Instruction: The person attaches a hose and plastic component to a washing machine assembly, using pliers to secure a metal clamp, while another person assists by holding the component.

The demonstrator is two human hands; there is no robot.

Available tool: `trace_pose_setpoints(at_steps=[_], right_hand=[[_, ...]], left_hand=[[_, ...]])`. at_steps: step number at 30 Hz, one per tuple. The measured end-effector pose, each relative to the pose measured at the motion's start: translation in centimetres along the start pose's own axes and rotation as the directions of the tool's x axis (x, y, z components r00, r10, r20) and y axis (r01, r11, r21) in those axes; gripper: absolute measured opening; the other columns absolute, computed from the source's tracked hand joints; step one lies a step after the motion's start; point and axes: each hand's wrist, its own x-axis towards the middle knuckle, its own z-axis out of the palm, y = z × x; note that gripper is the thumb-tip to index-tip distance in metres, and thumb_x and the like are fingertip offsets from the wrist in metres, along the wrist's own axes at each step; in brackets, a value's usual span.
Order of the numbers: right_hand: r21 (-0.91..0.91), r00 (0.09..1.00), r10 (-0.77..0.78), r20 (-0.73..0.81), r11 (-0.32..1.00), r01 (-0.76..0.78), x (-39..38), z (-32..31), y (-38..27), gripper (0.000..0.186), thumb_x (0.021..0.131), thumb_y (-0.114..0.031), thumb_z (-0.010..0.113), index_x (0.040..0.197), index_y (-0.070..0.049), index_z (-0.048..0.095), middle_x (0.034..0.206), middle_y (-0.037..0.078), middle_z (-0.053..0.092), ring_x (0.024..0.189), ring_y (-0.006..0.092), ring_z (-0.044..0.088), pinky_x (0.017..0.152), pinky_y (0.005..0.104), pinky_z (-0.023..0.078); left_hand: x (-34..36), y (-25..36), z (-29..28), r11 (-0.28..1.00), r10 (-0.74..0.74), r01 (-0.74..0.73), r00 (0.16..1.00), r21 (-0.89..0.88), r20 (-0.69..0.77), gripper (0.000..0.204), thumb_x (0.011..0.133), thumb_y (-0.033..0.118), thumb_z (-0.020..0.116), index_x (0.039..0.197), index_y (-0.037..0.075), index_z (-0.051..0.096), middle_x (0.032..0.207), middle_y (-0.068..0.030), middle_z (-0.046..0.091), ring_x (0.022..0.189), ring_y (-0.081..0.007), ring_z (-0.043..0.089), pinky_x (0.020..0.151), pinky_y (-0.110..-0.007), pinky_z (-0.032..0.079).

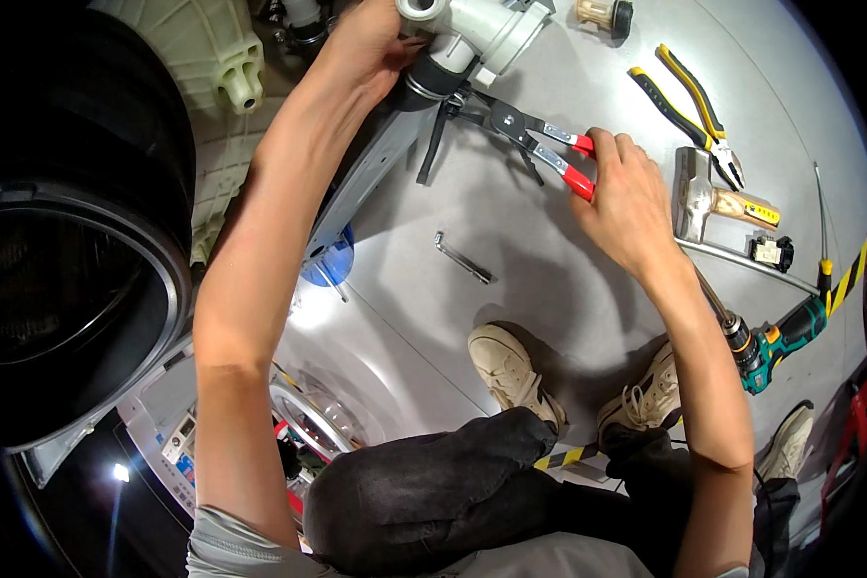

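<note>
Head view: what lies nearest?
The person's dark trousers (405, 482) at the lower centre, then pale laced shoes (511, 361) just above them.

And past the shoes?
A green-and-black cordless drill (761, 361) at the lower right, and an L-shaped socket wrench (462, 258) on the grey floor, mid-frame. Farther up, right of centre, lies a claw-less hammer (692, 193).

Any writing?
A yellow label (761, 211) on the hammer's wooden handle bears dark print, too small to make out.

The right hand (626, 197)?
Right of centre, its fingers wrapped round the red grips of hose-clamp pliers (509, 122). Their tips reach the clamp area on a black rubber hose (438, 77), upper centre; I can't tell whether they bite.

And the left hand (368, 48)?
Top centre, beside the hose and a white plastic pump housing (496, 34). Its fingers are partly hidden, so I can't tell their grip.

Farthest off?
Yellow-and-black combination pliers (717, 143), upper right.
</note>
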Motion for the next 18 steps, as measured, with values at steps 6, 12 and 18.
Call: trace_pose_setpoints(at_steps=[6, 12, 18], right_hand=[[0.114, 0.994, 0.101, -0.026, 0.989, -0.098, -2.2, 2.9, -2.1, 0.061, 0.077, -0.020, 0.073, 0.128, 0.001, 0.047, 0.105, 0.018, 0.057, 0.097, 0.0349, 0.058, 0.085, 0.0454, 0.046], [0.245, 0.993, 0.108, -0.045, 0.965, -0.094, -2.0, 3.2, -2.1, 0.059, 0.074, -0.016, 0.075, 0.124, 0.002, 0.049, 0.104, 0.019, 0.057, 0.098, 0.0364, 0.057, 0.085, 0.0453, 0.046], [0.228, 0.995, 0.093, -0.025, 0.970, -0.085, -1.6, 1.8, -2.2, 0.058, 0.072, -0.017, 0.077, 0.121, 0.000, 0.051, 0.105, 0.019, 0.056, 0.099, 0.0372, 0.057, 0.085, 0.0453, 0.046]], left_hand=[[0.8, 0.6, 0.8, 0.990, 0.038, -0.055, 0.990, -0.132, -0.133, 0.032, 0.097, 0.039, 0.058, 0.102, 0.009, 0.066, 0.088, -0.0044, 0.071, 0.078, -0.0184, 0.069, 0.064, -0.030, 0.057], [0.3, 1.1, 0.2, 0.960, 0.040, -0.056, 0.997, -0.273, -0.066, 0.032, 0.093, 0.038, 0.065, 0.102, 0.008, 0.066, 0.090, -0.0067, 0.071, 0.082, -0.0214, 0.070, 0.071, -0.035, 0.059], [-0.2, 1.1, -0.3, 0.940, 0.084, -0.095, 0.995, -0.328, -0.046, 0.030, 0.093, 0.036, 0.065, 0.103, 0.008, 0.065, 0.091, -0.0072, 0.071, 0.085, -0.0218, 0.070, 0.076, -0.037, 0.059]])
